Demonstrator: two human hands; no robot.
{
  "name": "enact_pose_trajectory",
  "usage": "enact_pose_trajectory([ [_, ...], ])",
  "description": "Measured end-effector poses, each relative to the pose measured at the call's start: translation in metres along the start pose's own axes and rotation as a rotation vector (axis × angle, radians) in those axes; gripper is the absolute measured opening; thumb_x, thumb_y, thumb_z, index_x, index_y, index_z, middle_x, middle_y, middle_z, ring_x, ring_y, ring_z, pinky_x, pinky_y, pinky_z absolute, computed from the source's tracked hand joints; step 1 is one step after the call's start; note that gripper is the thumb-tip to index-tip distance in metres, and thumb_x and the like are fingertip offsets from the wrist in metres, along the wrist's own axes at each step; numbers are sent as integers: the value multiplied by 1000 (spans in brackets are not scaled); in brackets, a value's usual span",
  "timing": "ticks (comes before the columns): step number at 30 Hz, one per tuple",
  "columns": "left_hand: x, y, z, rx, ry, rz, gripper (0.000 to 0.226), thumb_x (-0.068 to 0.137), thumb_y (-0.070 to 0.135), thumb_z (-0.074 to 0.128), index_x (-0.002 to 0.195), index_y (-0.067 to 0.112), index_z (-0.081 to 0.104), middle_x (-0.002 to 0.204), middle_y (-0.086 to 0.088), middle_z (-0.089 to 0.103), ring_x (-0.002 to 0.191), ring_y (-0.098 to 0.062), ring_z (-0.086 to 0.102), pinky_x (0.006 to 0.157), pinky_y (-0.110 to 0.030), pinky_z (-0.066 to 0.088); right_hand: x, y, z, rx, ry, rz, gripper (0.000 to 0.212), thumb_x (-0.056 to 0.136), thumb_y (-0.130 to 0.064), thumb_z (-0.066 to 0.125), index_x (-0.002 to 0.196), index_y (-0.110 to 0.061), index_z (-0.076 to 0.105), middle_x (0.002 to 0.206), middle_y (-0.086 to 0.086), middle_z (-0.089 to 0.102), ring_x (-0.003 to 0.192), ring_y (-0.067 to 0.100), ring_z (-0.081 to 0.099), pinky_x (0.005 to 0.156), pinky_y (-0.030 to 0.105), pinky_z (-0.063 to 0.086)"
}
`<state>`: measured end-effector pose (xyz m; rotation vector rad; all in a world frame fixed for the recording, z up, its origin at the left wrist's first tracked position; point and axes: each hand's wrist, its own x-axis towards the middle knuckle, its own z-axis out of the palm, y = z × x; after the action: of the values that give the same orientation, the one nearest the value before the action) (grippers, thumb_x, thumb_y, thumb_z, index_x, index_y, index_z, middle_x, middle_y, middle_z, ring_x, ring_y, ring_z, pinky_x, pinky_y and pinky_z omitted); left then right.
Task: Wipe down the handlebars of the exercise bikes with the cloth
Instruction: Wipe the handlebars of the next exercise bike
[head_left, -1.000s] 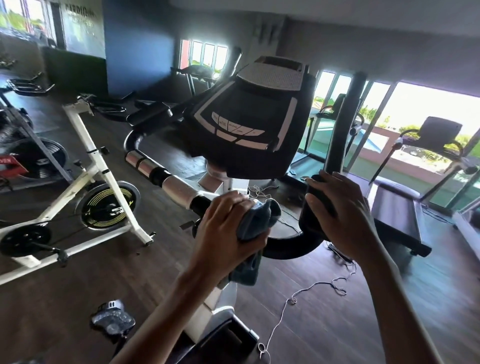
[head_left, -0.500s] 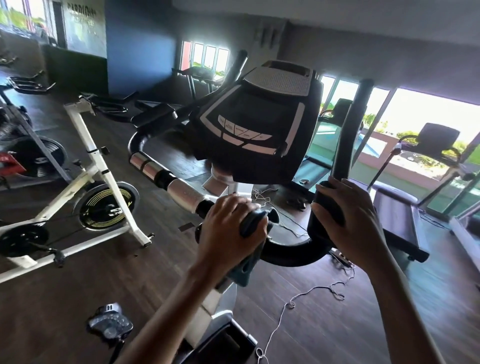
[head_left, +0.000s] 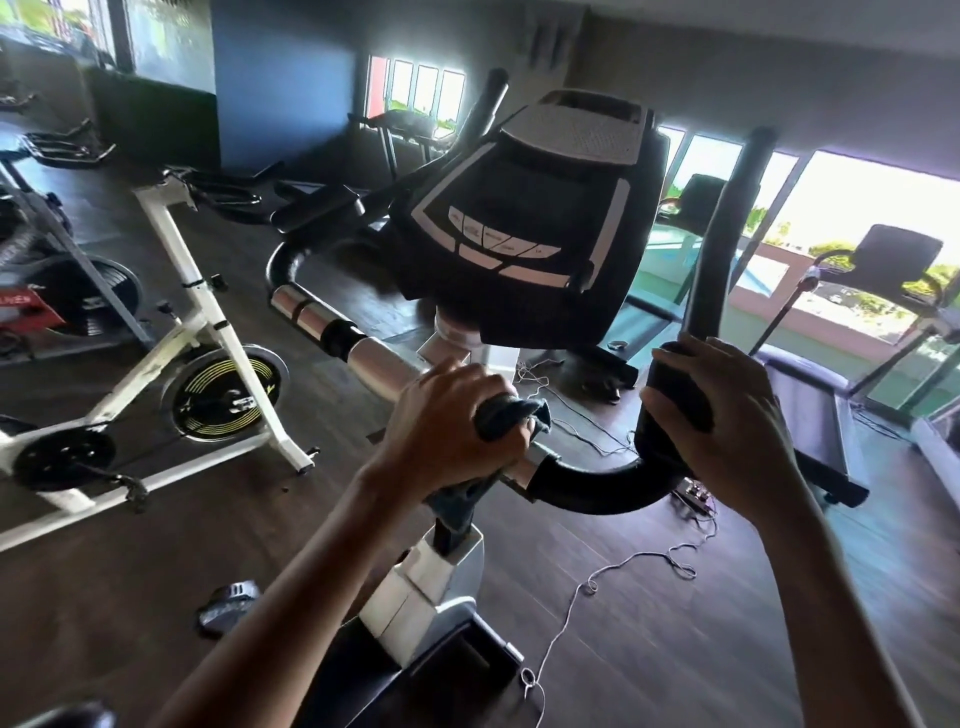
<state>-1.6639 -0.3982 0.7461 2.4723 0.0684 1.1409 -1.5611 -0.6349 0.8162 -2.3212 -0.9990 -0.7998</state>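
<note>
An exercise bike stands right in front of me, its black console (head_left: 524, 244) above a curved handlebar (head_left: 592, 486) with silver sensor sections (head_left: 374, 364) on the left arm. My left hand (head_left: 447, 421) grips a dark blue-grey cloth (head_left: 506, 415) wrapped round the bar near its middle; a tail of the cloth hangs below the hand. My right hand (head_left: 727, 415) grips the black upright grip (head_left: 675, 384) on the bar's right side.
A white spin bike (head_left: 197, 332) stands at the left, with more bikes behind it. Treadmills (head_left: 810, 415) line the bright windows at the right. A thin cord (head_left: 597, 582) trails over the dark wood floor. A pedal (head_left: 228, 605) shows at lower left.
My left hand has slid the cloth leftward along the bar, from beside the black bend onto the section by the silver sensor. My right hand has kept its grip.
</note>
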Motion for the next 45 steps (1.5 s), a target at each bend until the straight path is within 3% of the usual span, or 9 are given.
enact_pose_trajectory([
  [5,-36,38,32,-46,257,105,32,78,41,65,95,14,73,103,-4,69,104,-33,62,96,-45,47,-1,1,1,-3,6,24,62,80,-65,42,127,-27,60,142,-6,52,138,18,35,109,54,33],
  [11,-5,-13,12,-74,112,128,29,78,45,63,92,22,73,95,6,71,91,-23,65,80,-43,51,-2,0,1,20,15,26,61,81,-64,43,126,-27,60,142,-5,52,139,18,35,111,52,32],
  [16,-26,-1,30,-77,376,203,27,80,32,64,93,10,73,101,-5,71,100,-27,63,97,-42,47,-2,0,2,6,12,26,62,81,-64,42,127,-26,61,142,-5,52,139,18,35,111,54,33],
  [19,-27,11,39,-109,443,290,24,83,30,62,91,11,72,100,-5,72,99,-33,64,92,-44,51,-1,2,3,9,13,25,60,81,-64,42,126,-28,61,142,-7,51,139,17,35,111,52,33],
  [24,-11,-20,18,-140,417,380,14,82,22,68,94,19,61,91,-4,73,88,-27,67,81,-40,54,-1,0,1,2,1,29,61,80,-64,41,127,-29,60,142,-8,51,139,16,34,112,52,32],
  [34,2,-95,-6,-69,380,100,30,79,20,65,105,7,74,107,-6,71,109,-26,61,99,-43,46,-1,-5,-2,-26,-3,26,61,79,-63,40,126,-30,60,141,-8,52,138,18,35,110,51,34],
  [38,-12,-70,15,-114,442,283,22,86,17,62,106,11,69,108,-10,71,111,-27,58,105,-37,42,-2,-5,-1,-23,2,24,61,79,-62,40,126,-29,61,142,-6,52,138,17,35,112,49,33],
  [41,-6,-87,11,-70,384,315,36,95,37,59,101,5,74,110,-10,71,109,-28,60,105,-38,43,-2,-5,0,-23,1,23,62,80,-62,40,127,-28,60,142,-6,52,138,19,35,112,50,33],
  [45,2,-102,-3,-64,274,301,31,79,18,64,104,3,73,112,-11,69,109,-30,60,95,-45,49,-2,-5,0,-13,4,22,62,80,-63,40,127,-28,60,142,-6,52,139,18,35,112,51,33],
])
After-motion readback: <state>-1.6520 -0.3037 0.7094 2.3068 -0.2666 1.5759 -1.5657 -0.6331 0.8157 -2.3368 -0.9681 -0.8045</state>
